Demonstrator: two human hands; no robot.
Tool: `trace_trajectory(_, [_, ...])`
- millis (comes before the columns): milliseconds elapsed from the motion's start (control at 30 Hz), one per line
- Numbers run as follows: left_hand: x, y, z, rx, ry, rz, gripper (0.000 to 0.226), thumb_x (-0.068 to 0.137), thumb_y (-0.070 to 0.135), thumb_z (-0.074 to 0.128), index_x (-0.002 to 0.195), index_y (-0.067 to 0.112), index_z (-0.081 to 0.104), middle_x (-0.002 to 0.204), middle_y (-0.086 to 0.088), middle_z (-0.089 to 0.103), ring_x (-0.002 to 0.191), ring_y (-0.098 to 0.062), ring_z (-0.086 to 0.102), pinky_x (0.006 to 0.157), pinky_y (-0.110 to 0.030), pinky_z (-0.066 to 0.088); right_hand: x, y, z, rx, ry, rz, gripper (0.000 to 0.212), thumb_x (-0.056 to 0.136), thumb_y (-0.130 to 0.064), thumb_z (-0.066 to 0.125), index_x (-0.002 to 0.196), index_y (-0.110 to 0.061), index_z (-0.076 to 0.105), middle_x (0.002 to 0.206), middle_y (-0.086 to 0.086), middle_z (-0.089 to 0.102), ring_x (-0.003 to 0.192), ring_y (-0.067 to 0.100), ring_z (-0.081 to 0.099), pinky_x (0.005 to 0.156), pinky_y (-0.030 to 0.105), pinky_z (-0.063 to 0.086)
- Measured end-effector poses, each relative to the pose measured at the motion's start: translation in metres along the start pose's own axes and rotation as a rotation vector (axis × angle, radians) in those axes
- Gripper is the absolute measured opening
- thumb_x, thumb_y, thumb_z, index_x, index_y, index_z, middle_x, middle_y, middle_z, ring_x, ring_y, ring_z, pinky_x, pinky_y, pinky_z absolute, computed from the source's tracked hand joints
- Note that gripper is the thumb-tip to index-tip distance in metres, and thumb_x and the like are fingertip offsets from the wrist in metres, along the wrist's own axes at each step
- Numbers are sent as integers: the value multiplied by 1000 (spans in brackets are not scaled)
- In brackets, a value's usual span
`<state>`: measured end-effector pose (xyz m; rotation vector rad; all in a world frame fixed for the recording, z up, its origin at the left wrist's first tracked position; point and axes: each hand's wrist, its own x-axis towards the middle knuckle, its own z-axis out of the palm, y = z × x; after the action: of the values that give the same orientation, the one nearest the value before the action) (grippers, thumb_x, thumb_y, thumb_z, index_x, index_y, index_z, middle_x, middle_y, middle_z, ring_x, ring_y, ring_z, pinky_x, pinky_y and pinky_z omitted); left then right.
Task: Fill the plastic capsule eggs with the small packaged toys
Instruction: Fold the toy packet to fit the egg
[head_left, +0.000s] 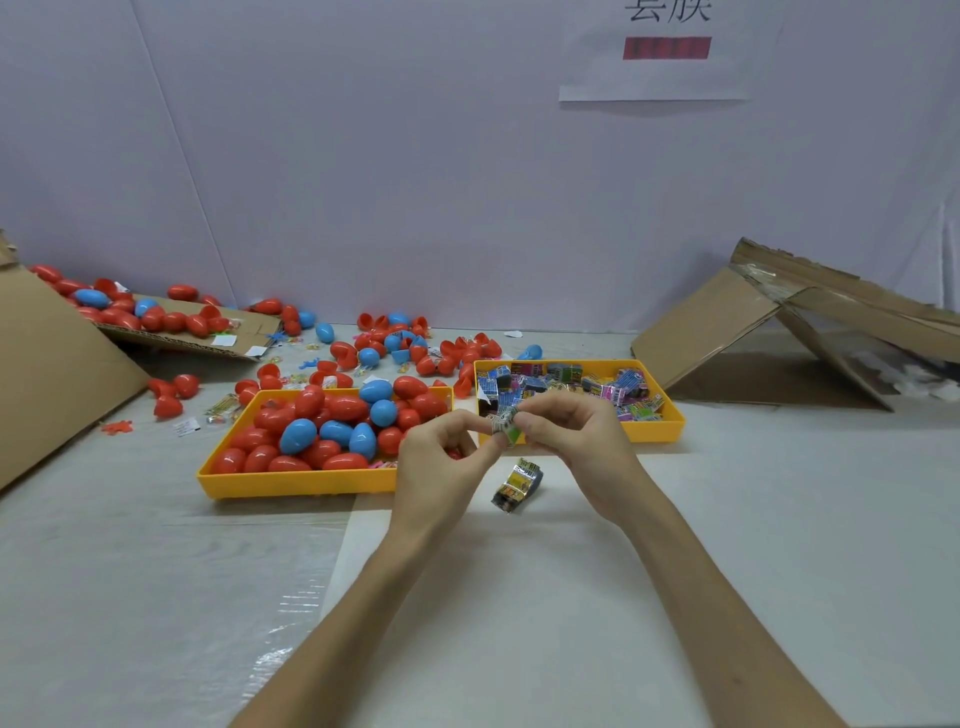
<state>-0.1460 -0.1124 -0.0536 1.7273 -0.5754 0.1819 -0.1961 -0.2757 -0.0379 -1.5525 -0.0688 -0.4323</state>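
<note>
My left hand (441, 457) and my right hand (571, 431) meet above the table and both pinch one small packaged toy (506, 427) between their fingertips. A bit of red, perhaps an egg half (455, 453), shows inside my left palm. Another packaged toy (517, 485) lies on the table just below the hands. A yellow tray (291, 480) to the left holds several red and blue capsule eggs (322, 431). A second yellow tray (670, 415) behind my right hand holds several packaged toys (561, 384).
Loose red and blue eggs (395, 343) and egg halves are scattered behind the trays. Flattened cardboard (57, 364) leans at the left, with eggs on a cardboard flap (171, 332). A collapsed cardboard box (779, 332) stands at the right. A white wall closes the back.
</note>
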Motion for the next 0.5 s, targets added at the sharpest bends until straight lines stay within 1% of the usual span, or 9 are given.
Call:
trace_trajectory(67, [0, -1, 1, 26, 29, 4, 10, 87, 27, 79, 79, 25, 73, 56, 8, 56, 55, -3, 47, 51, -16, 39, -1, -2, 3, 1, -8, -16, 19, 86, -3, 74, 85, -21, 80, 87, 4, 76, 86, 19, 72, 73, 26, 58])
trace_trajectory(100, [0, -2, 0, 26, 45, 2, 12, 87, 26, 79, 78, 24, 72, 56, 8, 57, 55, -3, 47, 51, -15, 39, -2, -2, 4, 4, -6, -19, 19, 85, -4, 75, 85, -22, 80, 88, 4, 77, 86, 18, 72, 72, 24, 57])
trace_trajectory(167, [1, -3, -1, 19, 84, -2, 15, 88, 22, 78, 75, 19, 72, 56, 11, 57, 54, -3, 47, 50, -15, 38, -2, -4, 5, 17, 8, -10, 15, 82, -8, 78, 88, -23, 80, 91, 5, 78, 87, 16, 73, 70, 21, 56])
trace_trajectory(233, [3, -4, -2, 19, 120, -12, 16, 88, 19, 78, 74, 16, 70, 54, 12, 54, 54, -3, 46, 50, -14, 36, -2, -4, 5, 20, 9, 0, 18, 82, -8, 79, 89, -24, 80, 91, 4, 78, 87, 15, 74, 69, 20, 56])
trace_trajectory(333, [3, -4, -2, 25, 105, -15, 16, 88, 17, 78, 75, 15, 70, 53, 13, 53, 54, -3, 46, 50, -14, 36, -3, -4, 6, -7, -11, 2, 21, 84, -7, 78, 98, -23, 78, 94, 2, 77, 87, 15, 73, 69, 22, 56])
trace_trajectory(433, [1, -1, -1, 20, 70, 17, 16, 88, 18, 78, 74, 18, 69, 58, 5, 57, 56, -4, 47, 50, -16, 37, -4, -4, 9, -46, -27, 11, 25, 82, -17, 80, 105, -24, 76, 96, -1, 75, 87, 15, 71, 71, 27, 58])
trace_trajectory(500, [0, -1, -1, 10, 64, 29, 18, 87, 22, 78, 73, 20, 68, 60, 0, 59, 56, -5, 47, 51, -20, 38, -4, -4, 10, -52, -46, 20, 21, 80, -19, 79, 100, -25, 77, 92, 0, 75, 84, 16, 70, 71, 27, 57])
